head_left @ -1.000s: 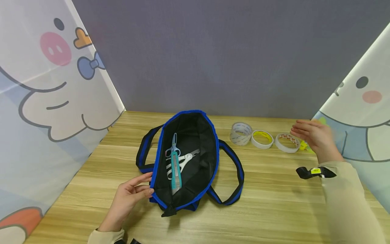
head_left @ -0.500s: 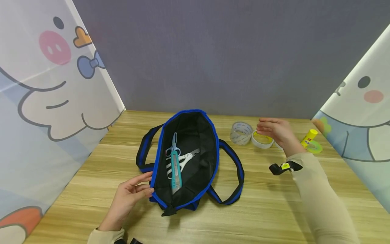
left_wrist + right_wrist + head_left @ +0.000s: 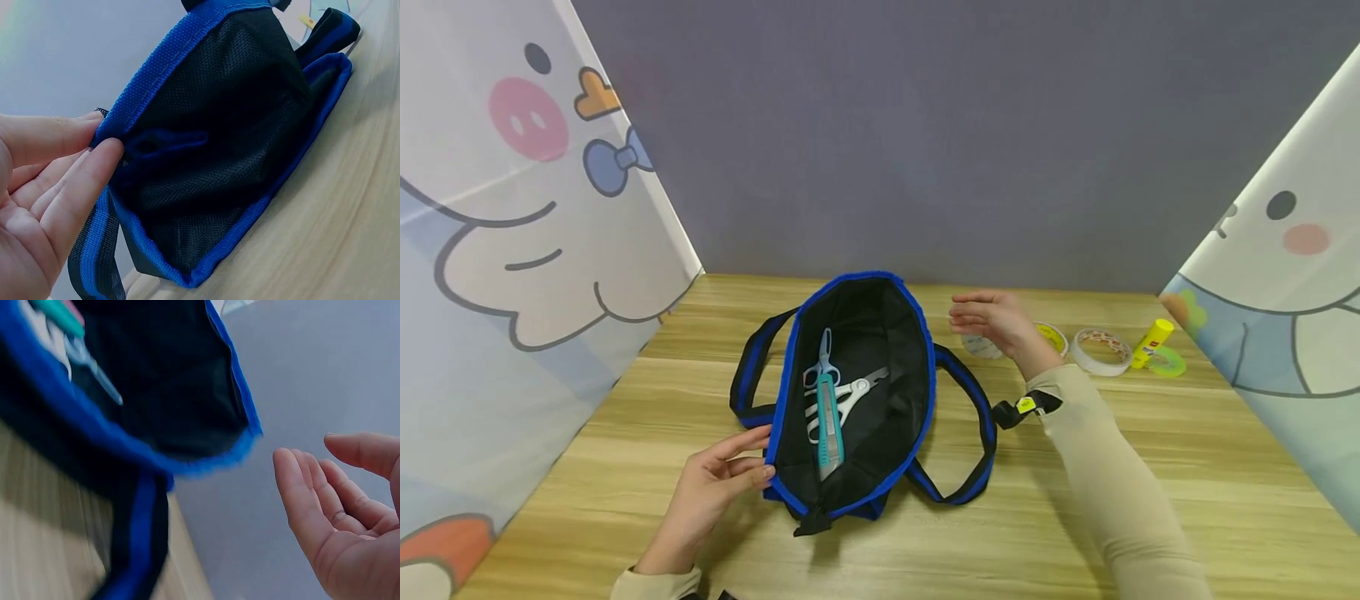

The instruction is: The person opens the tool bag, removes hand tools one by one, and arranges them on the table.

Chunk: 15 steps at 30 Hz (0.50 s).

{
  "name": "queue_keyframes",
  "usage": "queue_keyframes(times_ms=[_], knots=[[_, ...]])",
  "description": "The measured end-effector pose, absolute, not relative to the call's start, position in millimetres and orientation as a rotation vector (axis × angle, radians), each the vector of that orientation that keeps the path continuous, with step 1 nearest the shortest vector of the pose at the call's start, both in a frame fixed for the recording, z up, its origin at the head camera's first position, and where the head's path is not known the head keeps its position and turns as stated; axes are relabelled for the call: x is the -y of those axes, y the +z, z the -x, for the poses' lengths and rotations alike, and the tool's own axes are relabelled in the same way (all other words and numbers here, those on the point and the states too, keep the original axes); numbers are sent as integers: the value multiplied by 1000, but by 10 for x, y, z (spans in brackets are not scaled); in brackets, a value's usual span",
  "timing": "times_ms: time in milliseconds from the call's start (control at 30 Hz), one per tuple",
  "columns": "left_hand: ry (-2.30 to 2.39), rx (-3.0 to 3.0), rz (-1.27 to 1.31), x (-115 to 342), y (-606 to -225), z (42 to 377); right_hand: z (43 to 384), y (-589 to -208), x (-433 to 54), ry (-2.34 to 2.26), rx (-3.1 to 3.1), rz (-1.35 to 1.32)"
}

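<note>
- Tabletop: pale wood-grain surface, reaching back to the grey partition.
- Grey partition: plain, upright, spanning the rear.
- Left panel: white and pale blue, printed with a cartoon figure bearing a pink snout and, at the edge, a blue bow.
- Right panel: printed figure with a dark eye and pink cheek, blue below.

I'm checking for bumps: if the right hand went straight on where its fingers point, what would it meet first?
Most likely the bag, at its blue rim. The height of the right hand is hard to judge, so it might pass over instead.
</note>
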<state>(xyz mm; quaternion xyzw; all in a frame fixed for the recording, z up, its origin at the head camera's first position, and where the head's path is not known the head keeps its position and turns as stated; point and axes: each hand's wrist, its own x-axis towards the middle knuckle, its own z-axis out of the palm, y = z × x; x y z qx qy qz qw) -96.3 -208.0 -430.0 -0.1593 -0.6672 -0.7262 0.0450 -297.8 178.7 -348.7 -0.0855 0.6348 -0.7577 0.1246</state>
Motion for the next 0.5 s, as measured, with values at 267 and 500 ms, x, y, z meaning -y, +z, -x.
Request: queue_keyframes(times_ms=[267, 500], knots=[[-2201, 2058, 431, 2096, -4288, 933, 2976, -3601, -1168, -2157, -1785, 316], [-2223, 2027, 489, 2087, -4304, 958, 2926, -3763, -735, -2084, -1773, 320]])
